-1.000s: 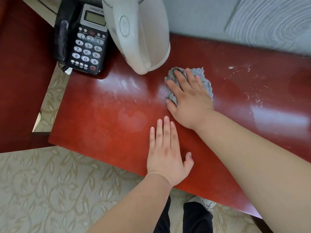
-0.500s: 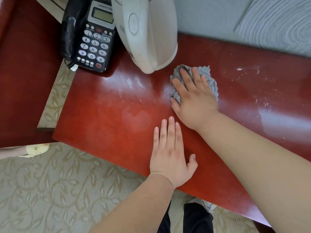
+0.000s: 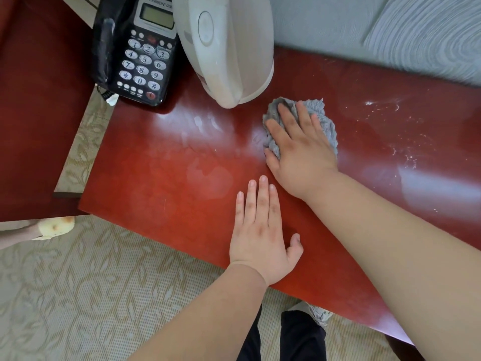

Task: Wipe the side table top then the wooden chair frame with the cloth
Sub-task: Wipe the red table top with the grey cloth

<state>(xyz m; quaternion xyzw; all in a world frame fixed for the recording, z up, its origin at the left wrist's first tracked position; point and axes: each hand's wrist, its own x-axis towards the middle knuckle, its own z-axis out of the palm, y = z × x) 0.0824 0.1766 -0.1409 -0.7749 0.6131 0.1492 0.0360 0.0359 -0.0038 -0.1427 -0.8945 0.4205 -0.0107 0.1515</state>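
The cloth [image 3: 316, 118] is a soft grey bunch of terry, light and limp — it has no stiffness of its own, so it will likely go only where a flat palm drags it. Pressing down on its middle, rather than pinching an edge, should keep it from rolling up on the glossy top.

It lies on the side table [image 3: 161, 183] near the back edge, just beside the white kettle [image 3: 229, 53], under the right hand [image 3: 299, 147], whose fingers are spread flat over it. Crumpled as it is, it has no clear long axis; the fingers point toward the wall.

The left hand [image 3: 260, 230] rests open, palm down, holding nothing, near the front edge. White specks [image 3: 385, 108] lie to the right, not yet wiped.
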